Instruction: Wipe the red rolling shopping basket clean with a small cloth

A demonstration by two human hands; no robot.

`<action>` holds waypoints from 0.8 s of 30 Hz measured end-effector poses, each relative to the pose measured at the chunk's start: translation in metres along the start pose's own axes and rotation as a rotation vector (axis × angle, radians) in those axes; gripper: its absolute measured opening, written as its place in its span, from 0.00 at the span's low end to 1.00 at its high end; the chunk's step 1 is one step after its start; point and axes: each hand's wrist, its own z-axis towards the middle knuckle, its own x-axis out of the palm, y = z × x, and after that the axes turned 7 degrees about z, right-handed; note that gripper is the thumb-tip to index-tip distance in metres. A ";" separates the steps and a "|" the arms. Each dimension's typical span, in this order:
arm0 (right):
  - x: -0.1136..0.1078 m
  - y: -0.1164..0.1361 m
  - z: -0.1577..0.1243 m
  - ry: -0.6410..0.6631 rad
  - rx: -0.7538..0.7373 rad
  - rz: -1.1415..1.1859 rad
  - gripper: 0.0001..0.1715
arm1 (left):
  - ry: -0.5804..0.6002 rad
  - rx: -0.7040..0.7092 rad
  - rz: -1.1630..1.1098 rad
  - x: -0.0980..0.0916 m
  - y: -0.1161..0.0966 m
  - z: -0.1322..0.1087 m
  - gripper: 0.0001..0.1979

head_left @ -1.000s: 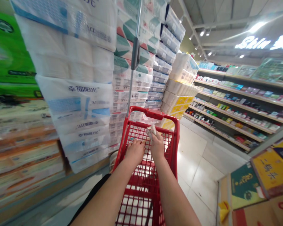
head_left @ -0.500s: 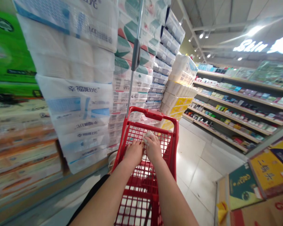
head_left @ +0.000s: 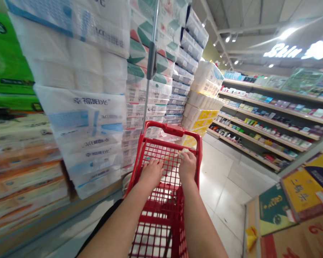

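A red shopping cart [head_left: 174, 129] with a plastic grid fills the middle of the view. Over the left part of the grid rests my left hand [head_left: 152, 172], its fingers stretched forward and holding nothing. My right hand [head_left: 187, 166] is closed near the cart's right rim. A small whitish crumpled wipe [head_left: 184, 151] pokes out from its fingertips; most of it is hidden by the hand. Both forearms reach forward over the cart.
Stacked toilet paper packs [head_left: 88, 107] rise close on the left. A metal pole [head_left: 146, 100] stands at the cart's far left corner. Shelves of small goods [head_left: 263, 118] line the right, beyond a tiled floor [head_left: 218, 179]. Cardboard boxes [head_left: 298, 193] sit at lower right.
My right hand has moved right with the wipe, away from my left hand, toward the cart's right rim. The left hand has stayed nearly in place, its fingers now more visibly extended.
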 end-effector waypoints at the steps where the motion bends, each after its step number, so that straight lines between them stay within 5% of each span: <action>1: -0.001 -0.003 0.001 -0.064 0.033 0.004 0.22 | -0.006 0.004 0.001 0.001 0.000 0.000 0.17; 3: 0.000 -0.008 0.001 -0.104 0.057 0.027 0.23 | -0.014 0.006 0.005 0.002 0.000 0.000 0.17; 8: 0.005 -0.007 -0.001 0.087 -0.049 0.110 0.23 | -0.025 0.005 0.025 0.003 0.000 0.000 0.16; 13: 0.004 -0.001 -0.004 -0.014 0.032 0.042 0.22 | -0.023 0.008 0.015 0.002 0.000 0.000 0.17; 19: 0.012 0.020 -0.011 0.247 -0.167 0.149 0.23 | 0.002 0.010 0.024 -0.001 0.000 0.000 0.18; 24: 0.002 0.021 -0.008 0.094 -0.002 0.008 0.20 | -0.006 -0.001 -0.012 -0.001 0.000 -0.001 0.17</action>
